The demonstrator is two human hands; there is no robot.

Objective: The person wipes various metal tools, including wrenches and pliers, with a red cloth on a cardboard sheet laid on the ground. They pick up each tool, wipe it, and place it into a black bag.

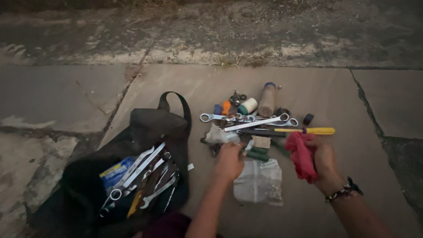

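Red crumpled cloth rag [302,159] is gripped in the closed right hand [325,161], above the concrete slab [352,110]. Left hand [229,161], fingers curled, touches the pile of loose steel wrenches and green-handled tools [251,125]. Black open fabric tool bag [145,176] lies left.

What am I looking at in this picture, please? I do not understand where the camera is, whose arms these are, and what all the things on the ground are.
There is one picture, taken by a camera on a person's head, looking down at their own bare arms. No machine is involved. The ground is cracked concrete slabs, in dim light. The right hand holds a red cloth. The left hand reaches into a pile of loose tools: several spanners, a yellow-handled screwdriver and a tan cylinder; whether it grips something is unclear. A clear plastic bag of small parts lies between the arms. On the left, an open black tool bag holds more spanners.
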